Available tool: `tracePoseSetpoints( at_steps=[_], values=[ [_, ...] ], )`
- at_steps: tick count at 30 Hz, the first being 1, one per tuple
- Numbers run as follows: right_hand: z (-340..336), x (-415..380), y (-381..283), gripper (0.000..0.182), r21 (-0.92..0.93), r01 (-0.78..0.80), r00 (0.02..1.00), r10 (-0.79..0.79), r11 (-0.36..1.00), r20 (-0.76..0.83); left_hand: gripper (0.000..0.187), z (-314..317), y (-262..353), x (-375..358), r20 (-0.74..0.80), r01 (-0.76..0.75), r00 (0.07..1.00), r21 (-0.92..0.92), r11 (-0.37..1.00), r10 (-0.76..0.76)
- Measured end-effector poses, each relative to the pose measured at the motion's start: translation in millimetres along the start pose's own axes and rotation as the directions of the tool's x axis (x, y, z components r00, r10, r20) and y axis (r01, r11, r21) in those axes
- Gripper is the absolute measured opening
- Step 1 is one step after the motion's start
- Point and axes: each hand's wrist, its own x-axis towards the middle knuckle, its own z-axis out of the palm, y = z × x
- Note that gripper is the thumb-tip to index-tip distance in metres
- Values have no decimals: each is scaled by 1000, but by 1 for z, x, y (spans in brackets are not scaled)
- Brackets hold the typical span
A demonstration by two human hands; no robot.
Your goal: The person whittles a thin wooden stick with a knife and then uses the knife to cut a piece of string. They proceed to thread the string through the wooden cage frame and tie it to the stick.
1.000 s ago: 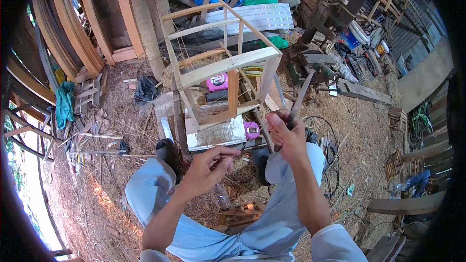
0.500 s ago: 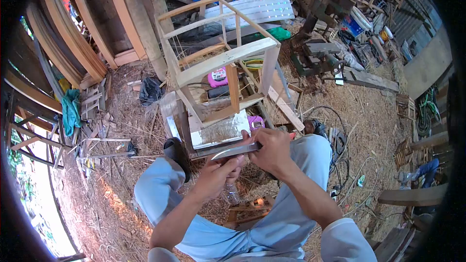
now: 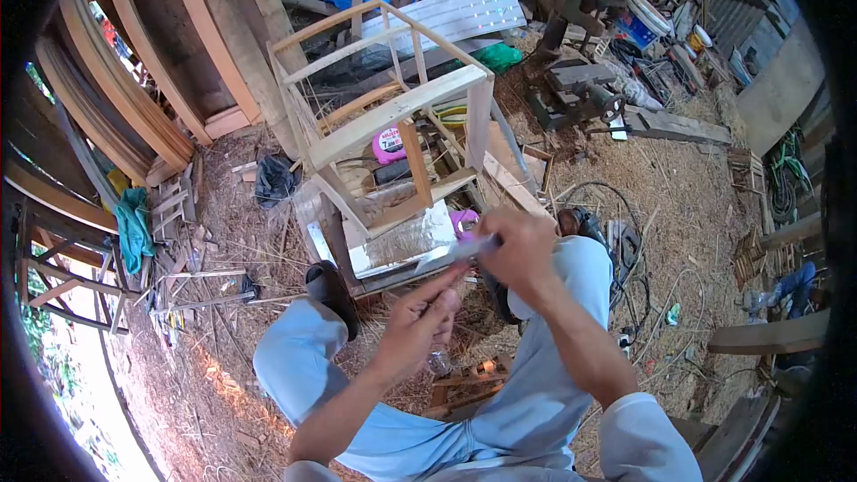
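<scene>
My right hand point(image 3: 522, 250) is closed round the handle of a knife point(image 3: 437, 259), its blade blurred and pointing left over the white board. Below and left of it, my left hand point(image 3: 415, 330) is closed, thumb up. A thin reddish length point(image 3: 444, 283) runs from its fingers up to the blade; I cannot tell whether it is a stick or a finger. Just beyond the hands lies a worn white board point(image 3: 402, 245) on a low wooden stand. Near the knife sits a purple tape measure point(image 3: 464, 222). Over the board stands a bare wooden frame point(image 3: 402, 112).
A pink tape measure point(image 3: 389, 145) shows through the frame. Curved planks point(image 3: 134, 62) lean at the left, and a black bag point(image 3: 276, 180) lies on the shavings-covered ground. To the right are a dark metal machine point(image 3: 580, 89) and a black cable point(image 3: 638, 236).
My right hand has moved up and slightly right with the knife, its blade sliding away from my left hand. The left hand has dropped slightly, and the view has shifted a little.
</scene>
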Motion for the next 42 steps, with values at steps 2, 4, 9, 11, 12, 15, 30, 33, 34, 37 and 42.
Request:
tracePoseSetpoints(
  at_steps=[2, 4, 9, 11, 12, 15, 30, 33, 34, 37, 42],
  values=[
    [8, -15, -9, 13, 45, 182, 976, -187, 982, 114, 47, -4, 6, 0, -70, -36, 997, -45, 998, 33],
    [13, -19, -16, 12, 20, 198, 972, -199, 980, 126, 49, -3, 11, -4, -54, -10, 999, -95, 995, 5],
    [17, -18, -16, 16, -49, 185, 973, -176, 981, 150, 50, -5, 4, -2, -16, -47, 999, -108, 993, 46],
    [16, -17, -15, 15, -54, 180, 975, -170, 982, 146, 50, -4, 5, -3, -16, -30, 999, -140, 990, 28],
    [16, -16, -15, 14, -57, 179, 975, -170, 982, 141, 52, -1, 7, -4, -38, -27, 999, -157, 987, 21],
    [13, -13, -16, 12, -63, 173, 980, -165, 983, 113, 53, 0, 9, -3, -55, -10, 998, -182, 983, 0],
    [4, 2, 6, 14, -191, 19, 1000, -23, 981, -19, 53, -2, 16, -9, 64, -23, 997, -179, 984, 35],
    [14, -5, 7, 13, -190, 49, 999, -45, 981, 30, 50, 1, 20, -8, 70, -58, 995, -111, 992, 66],
    [14, -5, 6, 13, -190, 51, 999, -47, 980, 26, 48, 1, 22, -8, 60, -90, 994, -43, 995, 93],
    [14, -4, -1, 12, -185, 106, 993, -95, 977, 66, 42, 1, 16, 2, -83, -149, 986, -69, 986, 144],
    [21, -7, -8, 8, -125, 163, 983, -151, 979, 101, 41, -12, 23, 3, -47, -173, 984, -36, 984, 171]
  ],
)
